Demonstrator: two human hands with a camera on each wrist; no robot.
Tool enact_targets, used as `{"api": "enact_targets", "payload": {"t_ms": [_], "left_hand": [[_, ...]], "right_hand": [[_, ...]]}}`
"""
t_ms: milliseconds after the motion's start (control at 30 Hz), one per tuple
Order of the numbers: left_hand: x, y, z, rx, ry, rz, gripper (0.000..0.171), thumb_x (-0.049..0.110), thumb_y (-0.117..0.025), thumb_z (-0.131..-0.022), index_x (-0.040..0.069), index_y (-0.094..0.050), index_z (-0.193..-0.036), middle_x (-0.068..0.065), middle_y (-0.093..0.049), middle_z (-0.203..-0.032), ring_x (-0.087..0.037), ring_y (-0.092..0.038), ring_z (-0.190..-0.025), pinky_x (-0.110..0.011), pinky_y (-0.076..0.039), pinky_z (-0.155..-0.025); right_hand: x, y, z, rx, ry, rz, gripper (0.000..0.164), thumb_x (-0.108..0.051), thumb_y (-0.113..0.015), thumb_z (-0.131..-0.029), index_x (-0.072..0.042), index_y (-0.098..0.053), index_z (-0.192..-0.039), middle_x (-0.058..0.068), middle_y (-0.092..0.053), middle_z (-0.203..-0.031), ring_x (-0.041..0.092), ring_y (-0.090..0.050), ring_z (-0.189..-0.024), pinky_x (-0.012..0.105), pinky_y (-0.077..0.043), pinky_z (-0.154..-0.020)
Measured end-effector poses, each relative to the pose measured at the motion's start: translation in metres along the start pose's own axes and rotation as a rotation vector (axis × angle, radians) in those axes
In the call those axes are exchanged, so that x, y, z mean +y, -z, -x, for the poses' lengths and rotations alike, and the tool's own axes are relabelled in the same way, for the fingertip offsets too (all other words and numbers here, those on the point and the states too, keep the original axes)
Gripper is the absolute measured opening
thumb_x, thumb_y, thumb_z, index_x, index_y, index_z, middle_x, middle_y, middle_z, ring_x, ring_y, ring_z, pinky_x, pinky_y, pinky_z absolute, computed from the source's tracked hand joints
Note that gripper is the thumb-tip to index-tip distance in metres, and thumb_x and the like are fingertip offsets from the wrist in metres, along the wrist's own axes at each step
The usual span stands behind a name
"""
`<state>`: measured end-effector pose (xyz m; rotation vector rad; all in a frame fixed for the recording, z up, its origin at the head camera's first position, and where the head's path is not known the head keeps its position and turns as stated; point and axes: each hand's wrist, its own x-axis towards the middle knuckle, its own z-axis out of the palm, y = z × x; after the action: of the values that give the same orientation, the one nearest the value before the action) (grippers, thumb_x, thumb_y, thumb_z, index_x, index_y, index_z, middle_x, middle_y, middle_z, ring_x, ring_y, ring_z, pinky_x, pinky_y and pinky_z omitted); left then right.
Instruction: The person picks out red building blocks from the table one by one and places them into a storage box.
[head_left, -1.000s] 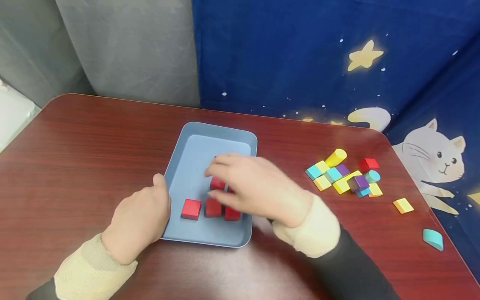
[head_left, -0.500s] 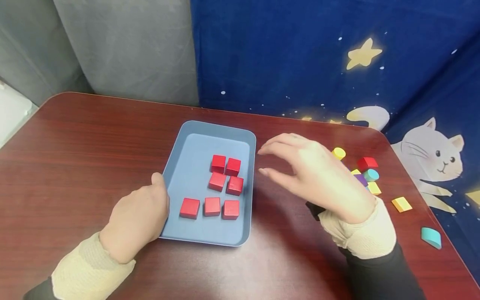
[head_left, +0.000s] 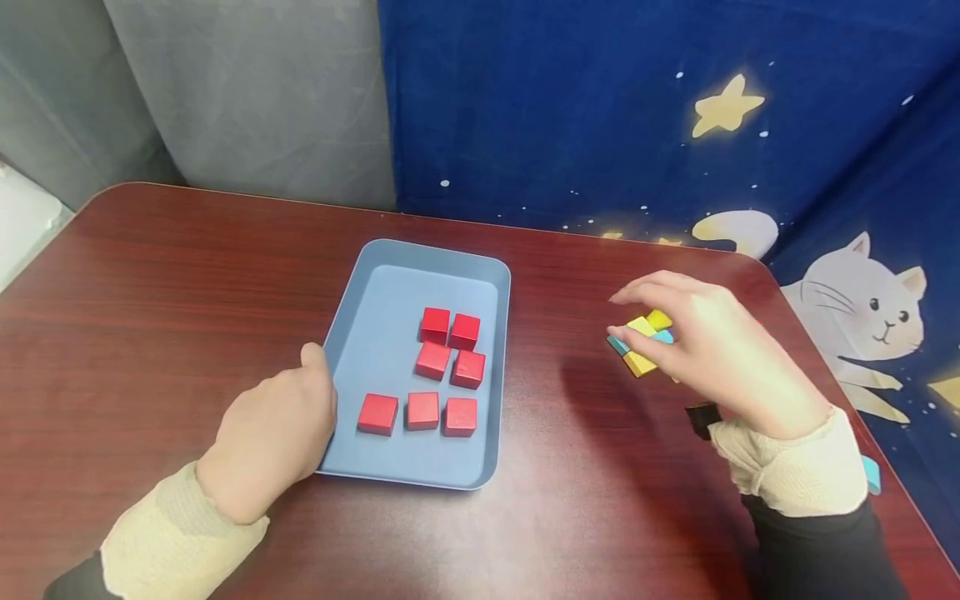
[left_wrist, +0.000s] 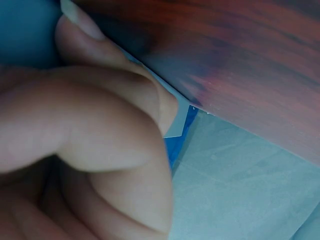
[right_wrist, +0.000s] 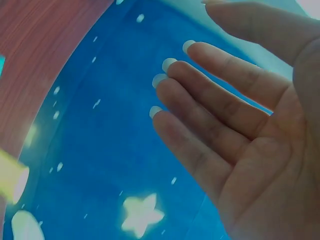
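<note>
A blue tray [head_left: 375, 333] lies on the table, and my left hand [head_left: 273, 429] grips its left side wall. In the left wrist view, curled fingers [left_wrist: 100, 120] sit against the tray's edge. Several red cubes [head_left: 432, 360] stand inside the tray, grouped toward its right and near parts. My right hand [head_left: 727, 358] hovers over the coloured blocks [head_left: 640, 364] at the right, thumb and fingers spread apart, and hides most of that pile. The right wrist view shows its palm [right_wrist: 265, 165] bare and a yellow cylinder [right_wrist: 12, 177] at the left edge.
Dark red-brown wood makes up the tabletop [head_left: 187, 275]. A turquoise block [head_left: 870, 475] lies near the right table edge, partly behind the right cuff. Grey and blue curtains [head_left: 540, 108] hang behind the far edge.
My right hand has moved from over the tray to the right, above the block pile, uncovering the red cubes. The left hand has kept its grip on the tray.
</note>
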<state>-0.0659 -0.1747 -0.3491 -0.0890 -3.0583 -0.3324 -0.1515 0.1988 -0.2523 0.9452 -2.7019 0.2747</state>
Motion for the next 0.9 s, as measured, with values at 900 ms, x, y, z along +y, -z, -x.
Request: {"api": "enact_targets", "payload": {"t_ms": [900], "left_hand": [[0.0,0.002,0.0,-0.022,0.01,0.008,0.011,0.002,-0.04,-0.085,-0.003,-0.034,-0.093,-0.006,-0.04,-0.052,-0.024,-0.042,-0.041,-0.039,-0.03,-0.038]], "right_hand": [[0.104,0.017,0.031,-0.096,-0.403,0.004,0.041,-0.042,-0.069,-0.085,-0.01,-0.069,-0.111,0.012,-0.069,-0.102,0.03,-0.061,-0.094,0.032,-0.04,-0.077]]}}
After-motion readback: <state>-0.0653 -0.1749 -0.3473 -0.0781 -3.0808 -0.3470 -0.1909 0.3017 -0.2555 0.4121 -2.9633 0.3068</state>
